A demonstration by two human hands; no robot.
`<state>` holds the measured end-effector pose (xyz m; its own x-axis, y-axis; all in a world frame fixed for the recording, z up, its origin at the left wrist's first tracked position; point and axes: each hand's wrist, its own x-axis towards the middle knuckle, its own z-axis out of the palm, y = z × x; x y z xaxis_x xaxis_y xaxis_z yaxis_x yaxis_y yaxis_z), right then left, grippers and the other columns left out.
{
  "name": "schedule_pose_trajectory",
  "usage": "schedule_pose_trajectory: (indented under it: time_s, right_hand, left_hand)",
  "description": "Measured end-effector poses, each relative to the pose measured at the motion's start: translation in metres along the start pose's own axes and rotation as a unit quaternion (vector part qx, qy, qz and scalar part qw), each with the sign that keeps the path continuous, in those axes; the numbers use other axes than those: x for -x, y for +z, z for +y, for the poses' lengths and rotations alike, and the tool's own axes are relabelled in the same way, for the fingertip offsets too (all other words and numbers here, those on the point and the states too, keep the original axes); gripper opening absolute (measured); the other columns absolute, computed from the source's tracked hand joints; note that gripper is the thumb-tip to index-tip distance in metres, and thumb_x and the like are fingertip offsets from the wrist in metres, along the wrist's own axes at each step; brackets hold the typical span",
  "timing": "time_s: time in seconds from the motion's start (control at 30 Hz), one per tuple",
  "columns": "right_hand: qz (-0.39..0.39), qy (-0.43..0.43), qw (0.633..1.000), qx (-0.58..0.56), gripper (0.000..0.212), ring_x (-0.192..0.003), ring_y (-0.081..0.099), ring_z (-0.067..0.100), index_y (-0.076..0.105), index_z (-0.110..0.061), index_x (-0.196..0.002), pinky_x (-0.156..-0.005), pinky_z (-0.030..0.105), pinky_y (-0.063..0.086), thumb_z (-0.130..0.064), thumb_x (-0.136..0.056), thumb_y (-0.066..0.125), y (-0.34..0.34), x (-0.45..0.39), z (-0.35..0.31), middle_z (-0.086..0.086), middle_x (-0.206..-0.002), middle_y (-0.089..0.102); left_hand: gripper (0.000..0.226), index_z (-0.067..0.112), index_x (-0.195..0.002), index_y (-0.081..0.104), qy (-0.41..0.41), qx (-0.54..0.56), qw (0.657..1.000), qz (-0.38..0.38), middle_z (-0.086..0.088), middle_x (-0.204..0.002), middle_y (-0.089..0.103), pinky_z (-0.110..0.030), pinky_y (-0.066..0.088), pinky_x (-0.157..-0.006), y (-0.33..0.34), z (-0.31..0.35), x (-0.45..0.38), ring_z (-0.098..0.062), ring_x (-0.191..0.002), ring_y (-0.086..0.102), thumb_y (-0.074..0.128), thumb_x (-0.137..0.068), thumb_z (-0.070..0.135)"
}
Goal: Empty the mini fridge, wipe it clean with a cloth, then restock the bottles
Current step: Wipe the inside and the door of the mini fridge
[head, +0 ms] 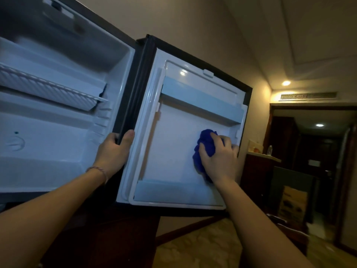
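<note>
The mini fridge point(58, 117) stands open, its door point(173, 151) swung right. The right hand point(218, 157) grips a bunched blue cloth point(205, 147) against the door's inner panel, its long axis running near to far. The left hand point(114, 149) curls round the door's hinge-side edge.

A deep blue cloth point(204, 149) is shown against the white door liner point(173, 151). The fridge point(58, 132) interior is white, the door gasket point(133, 97) black, the wall point(193, 26) beige.
</note>
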<state>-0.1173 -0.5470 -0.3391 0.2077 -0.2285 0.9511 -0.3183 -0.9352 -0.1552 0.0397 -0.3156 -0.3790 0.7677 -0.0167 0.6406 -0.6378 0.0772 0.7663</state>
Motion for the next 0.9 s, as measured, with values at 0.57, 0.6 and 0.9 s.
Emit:
schedule_pose_trajectory:
  time_s: [0.57, 0.6, 0.9]
  right_hand:
    - [0.015, -0.081, 0.996, 0.030, 0.048, -0.110, 0.049, 0.037, 0.058, -0.019, -0.133, -0.085, 0.048, 0.050, -0.041, -0.090, 0.062, 0.008, -0.013, 0.025, 0.008, -0.128, 0.058]
    - [0.024, -0.087, 0.995, 0.032, 0.048, -0.110, 0.048, 0.037, 0.058, -0.018, -0.133, -0.085, 0.048, 0.049, -0.041, -0.091, 0.062, 0.004, -0.024, 0.026, 0.009, -0.129, 0.057]
    - [-0.017, -0.168, 0.962, 0.215, 0.040, -0.115, 0.045, 0.043, 0.058, -0.018, -0.125, -0.087, 0.052, 0.048, -0.038, -0.091, 0.062, -0.024, -0.069, 0.055, 0.013, -0.129, 0.053]
  left_hand:
    - [0.078, 0.000, -0.142, 0.044, 0.016, -0.036, 0.999, 0.016, -0.021, -0.143, 0.051, -0.039, 0.038, -0.101, 0.004, 0.007, 0.010, -0.036, -0.130, 0.048, 0.048, -0.093, 0.062]
    - [0.084, -0.001, -0.144, 0.042, 0.018, -0.044, 0.999, 0.015, -0.022, -0.145, 0.049, -0.041, 0.037, -0.104, 0.004, 0.007, 0.011, -0.037, -0.133, 0.046, 0.048, -0.092, 0.065]
    - [0.076, -0.002, -0.129, 0.050, 0.001, -0.060, 0.998, 0.022, -0.023, -0.129, 0.058, -0.036, 0.040, -0.088, 0.006, 0.008, 0.013, -0.035, -0.115, 0.055, 0.047, -0.093, 0.064]
